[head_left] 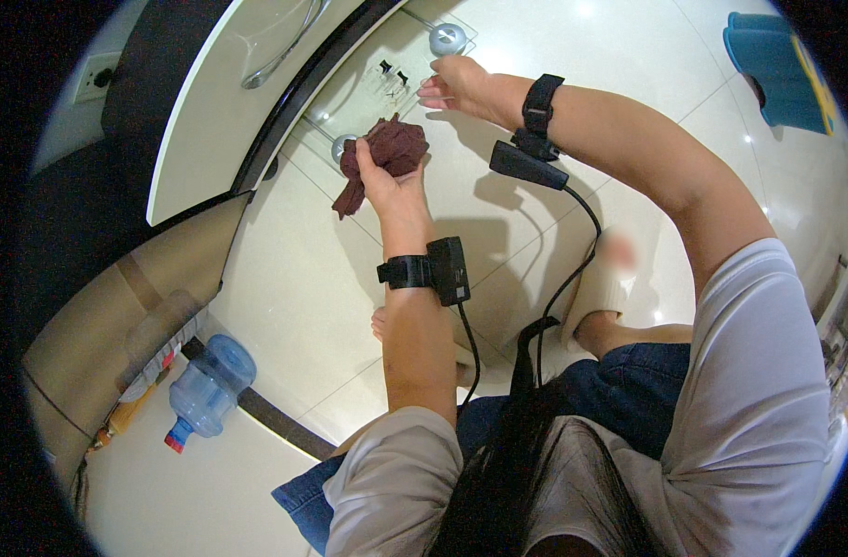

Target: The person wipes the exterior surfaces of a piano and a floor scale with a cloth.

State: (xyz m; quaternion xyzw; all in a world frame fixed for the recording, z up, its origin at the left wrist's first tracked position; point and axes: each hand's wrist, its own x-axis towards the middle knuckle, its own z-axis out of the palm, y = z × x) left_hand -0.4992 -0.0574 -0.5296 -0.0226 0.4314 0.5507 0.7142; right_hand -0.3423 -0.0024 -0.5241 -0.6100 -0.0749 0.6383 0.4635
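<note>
My left hand (pixel 387 186) is wrapped round a bunched, dark reddish-brown cloth (pixel 398 148), with one end hanging down beside the wrist. The cloth is over the near part of a clear glass plate (pixel 349 110) that looks like a glass bathroom scale. It has round silver discs (pixel 448 39) near its corners and small black parts in its middle. At the plate's right edge, my right hand (pixel 463 85) has its fingers bent and its thumb set apart, seemingly gripping that edge. Its fingertips show only in part.
To the left stands a white cabinet front (pixel 220 102) with a metal handle. A blue water jug (pixel 206 390) lies at lower left. Blue bins (pixel 776 70) stand at upper right. My slippered foot (pixel 602 278) is on the tiled floor. Cables (pixel 572 269) hang from the wrist-worn devices.
</note>
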